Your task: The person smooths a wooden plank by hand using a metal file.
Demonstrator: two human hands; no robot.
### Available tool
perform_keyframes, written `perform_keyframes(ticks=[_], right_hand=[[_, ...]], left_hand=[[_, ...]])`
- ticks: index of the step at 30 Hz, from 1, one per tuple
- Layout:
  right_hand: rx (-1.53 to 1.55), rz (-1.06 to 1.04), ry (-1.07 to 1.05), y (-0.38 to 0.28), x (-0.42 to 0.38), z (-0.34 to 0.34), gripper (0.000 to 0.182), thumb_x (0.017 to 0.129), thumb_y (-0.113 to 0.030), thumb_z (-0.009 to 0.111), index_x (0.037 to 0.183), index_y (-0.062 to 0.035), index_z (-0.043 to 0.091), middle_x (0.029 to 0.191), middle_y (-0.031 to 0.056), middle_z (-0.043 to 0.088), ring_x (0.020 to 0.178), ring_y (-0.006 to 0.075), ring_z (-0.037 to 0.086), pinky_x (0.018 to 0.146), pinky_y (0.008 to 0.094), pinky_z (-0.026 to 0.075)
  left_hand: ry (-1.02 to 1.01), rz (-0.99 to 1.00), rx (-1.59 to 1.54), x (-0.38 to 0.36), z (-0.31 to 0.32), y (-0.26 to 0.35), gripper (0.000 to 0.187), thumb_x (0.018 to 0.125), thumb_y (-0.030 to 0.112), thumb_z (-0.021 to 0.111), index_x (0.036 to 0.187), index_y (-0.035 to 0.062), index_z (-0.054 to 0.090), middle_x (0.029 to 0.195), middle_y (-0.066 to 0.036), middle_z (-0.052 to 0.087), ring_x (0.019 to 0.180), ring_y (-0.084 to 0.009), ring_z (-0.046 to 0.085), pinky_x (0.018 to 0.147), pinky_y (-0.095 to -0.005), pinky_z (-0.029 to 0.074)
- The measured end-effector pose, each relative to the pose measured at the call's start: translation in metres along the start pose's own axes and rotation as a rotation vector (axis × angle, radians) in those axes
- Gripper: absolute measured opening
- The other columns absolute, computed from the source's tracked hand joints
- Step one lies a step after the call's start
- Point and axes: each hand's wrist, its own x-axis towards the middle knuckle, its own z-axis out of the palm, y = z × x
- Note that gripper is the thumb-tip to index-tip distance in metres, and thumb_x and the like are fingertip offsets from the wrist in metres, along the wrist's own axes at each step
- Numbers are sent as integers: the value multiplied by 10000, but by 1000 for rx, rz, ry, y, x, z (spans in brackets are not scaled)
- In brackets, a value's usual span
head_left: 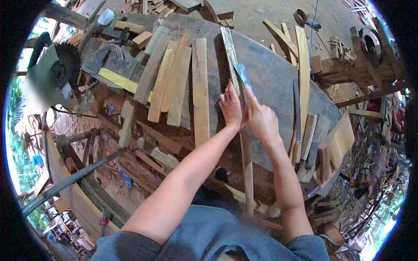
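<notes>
A long, narrow wooden strip lies lengthwise on the dark workbench, its near end running down past the bench edge toward my body. My left hand is closed on the strip around its middle, fingers bent over it and thumb hidden. Just to the right, my right hand is wrapped round the handle of a flat metal blade that widens toward its far end. The blade lies against or just beside the strip's right edge; exact contact cannot be made out. My fingers hide most of the handle.
Several wooden pieces lie left of my hands on the workbench. A circular saw blade stands at far left. To the right are a long dark tool, a pale board and short blocks.
</notes>
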Motion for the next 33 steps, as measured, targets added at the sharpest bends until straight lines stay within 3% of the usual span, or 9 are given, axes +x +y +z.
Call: perform_keyframes(ticks=[4,7,10,17,25,31,33], right_hand=[[25,14,-56,6,-46,-4,513,970,-230,446,1460,-285,302,765,262,639,715,441,635,633,546,499],[-15,9,-26,6,-59,2,508,974,-228,440,1462,-255,301,759,262,638,717,439,635,634,540,500],[41,35,7,7,-69,11,513,974,-234,440,1466,-220,295,771,269,638,725,441,635,639,539,501],[41,23,-2,-6,-43,8,488,980,-285,416,1455,-224,318,788,271,641,731,444,643,647,544,510],[149,19,14,-1,-59,18,470,972,-307,423,1434,-248,361,790,284,642,731,449,650,653,552,521],[161,-4,80,-16,11,14,483,972,-271,425,1446,-220,349,808,294,636,755,469,632,660,562,497],[131,9,50,-12,-21,10,480,973,-275,423,1445,-223,352,803,292,637,751,467,633,653,561,498]], left_hand=[[-127,-69,-22,-1,-19,11,1018,717,274,744,1484,40,118,1472,-172,309,1208,-387,391,994,-498,325],[-55,70,-49,-13,-15,2,1079,706,291,753,1488,19,62,1514,-177,226,1279,-414,324,1062,-509,270],[-142,75,-84,-36,-22,-3,1074,729,279,741,1494,29,30,1516,-180,221,1314,-397,292,1084,-498,248],[-82,33,-67,-11,-23,-4,904,779,136,673,1484,28,116,1466,-162,346,1216,-371,407,1014,-458,337],[-99,70,-68,-9,-22,-10,949,767,210,694,1489,25,106,1457,-160,351,1242,-361,381,1034,-455,322],[-97,104,-51,-15,-26,-9,984,777,225,681,1498,40,36,1445,-172,355,1249,-363,365,1055,-446,291],[-69,109,-49,-12,-18,-14,994,768,241,686,1499,42,42,1436,-179,362,1238,-367,371,1053,-447,292]])
